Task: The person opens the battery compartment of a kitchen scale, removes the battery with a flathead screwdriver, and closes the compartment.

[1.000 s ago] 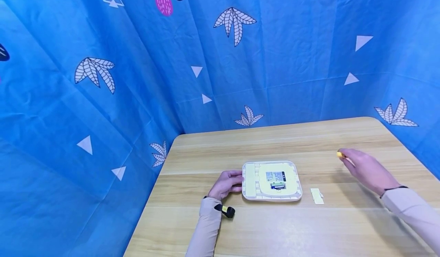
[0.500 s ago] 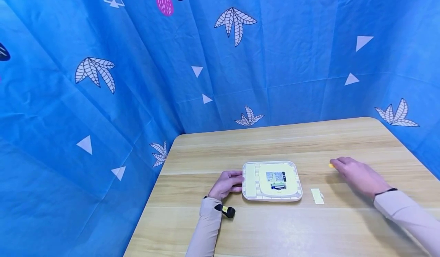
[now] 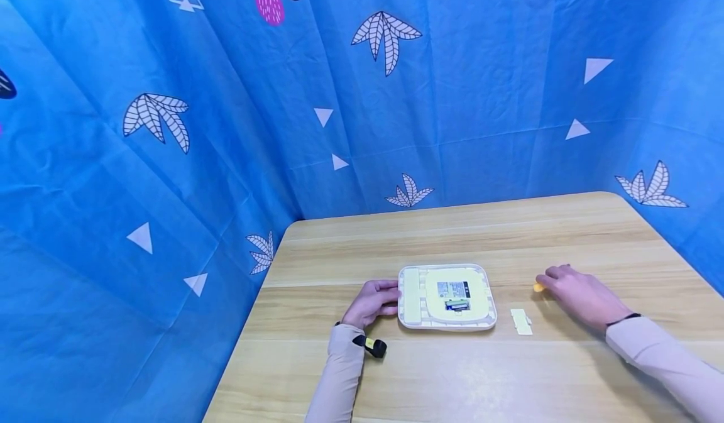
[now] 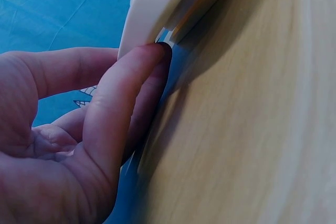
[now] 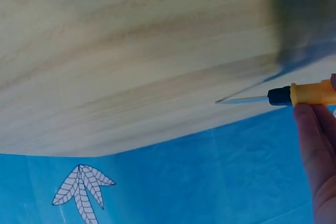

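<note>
A flat white device [image 3: 435, 310], like an upturned kitchen scale, lies with its underside facing up. Its battery compartment [image 3: 457, 305] is uncovered, with a battery visible inside below the printed label. My left hand [image 3: 373, 303] holds the device's left edge; in the left wrist view, thumb and fingers meet at its white rim [image 4: 152, 9]. Off to the right, my right hand [image 3: 582, 297] grips a small screwdriver [image 5: 310, 94] by its yellow handle. Its thin metal shaft points down with the tip close over the table, and the rest of the handle is hidden by the fingers.
A small pale battery cover [image 3: 521, 322] lies on the wooden table [image 3: 430, 379] between the device and my right hand. Blue patterned curtains [image 3: 481, 96] hang behind the table and along its sides. A black wrist-strap piece [image 3: 373, 346] juts from the left sleeve.
My right hand has moved left and nearer to me, carrying the screwdriver closer to the battery cover. The left hand and the device have stayed in place.
</note>
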Demonstrator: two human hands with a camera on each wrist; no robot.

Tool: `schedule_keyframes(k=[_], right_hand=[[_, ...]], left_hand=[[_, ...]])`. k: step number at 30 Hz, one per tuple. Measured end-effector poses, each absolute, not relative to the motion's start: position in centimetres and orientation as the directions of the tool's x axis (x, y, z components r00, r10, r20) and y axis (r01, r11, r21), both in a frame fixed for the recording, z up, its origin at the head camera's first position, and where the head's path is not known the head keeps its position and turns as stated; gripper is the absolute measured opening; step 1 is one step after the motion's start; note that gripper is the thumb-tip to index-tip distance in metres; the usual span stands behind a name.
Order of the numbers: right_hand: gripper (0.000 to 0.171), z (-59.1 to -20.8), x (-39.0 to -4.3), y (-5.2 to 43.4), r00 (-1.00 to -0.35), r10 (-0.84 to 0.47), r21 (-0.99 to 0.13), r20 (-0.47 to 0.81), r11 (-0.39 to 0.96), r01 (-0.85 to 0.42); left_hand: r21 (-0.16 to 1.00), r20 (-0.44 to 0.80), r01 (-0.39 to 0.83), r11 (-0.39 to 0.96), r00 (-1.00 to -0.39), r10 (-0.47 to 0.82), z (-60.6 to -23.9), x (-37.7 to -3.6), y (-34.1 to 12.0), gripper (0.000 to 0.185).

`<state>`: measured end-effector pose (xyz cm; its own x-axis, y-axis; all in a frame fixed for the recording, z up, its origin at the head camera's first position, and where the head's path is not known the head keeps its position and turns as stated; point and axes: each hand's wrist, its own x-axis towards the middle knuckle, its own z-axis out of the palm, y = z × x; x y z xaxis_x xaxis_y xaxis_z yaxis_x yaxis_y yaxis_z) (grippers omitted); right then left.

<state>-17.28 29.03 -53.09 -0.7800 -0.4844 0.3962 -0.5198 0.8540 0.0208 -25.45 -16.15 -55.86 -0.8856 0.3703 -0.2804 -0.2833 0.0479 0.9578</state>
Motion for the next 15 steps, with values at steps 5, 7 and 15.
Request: schedule_keyframes(k=[5, 7, 15], right_hand=[[0.02, -53.7, -17.4, 28.9, -0.768, -0.506, 0.052, 0.392, 0.846, -0.53], [0.019, -53.9, -17.4, 28.9, -0.767, -0.511, 0.065, 0.388, 0.846, -0.53], [0.022, -54.3, -17.5, 28.8, -0.744, -0.533, 0.098, 0.404, 0.834, -0.544]], left_hand=[[0.957, -0.285, -0.287, 0.05, -0.884, 0.37, -55.9, -25.5, -16.1, 0.047], [0.957, -0.284, -0.287, 0.049, -0.883, 0.373, -56.0, -25.5, -16.2, 0.047], [0.96, -0.269, -0.279, 0.033, -0.88, 0.392, -56.2, -25.7, -16.3, 0.047]])
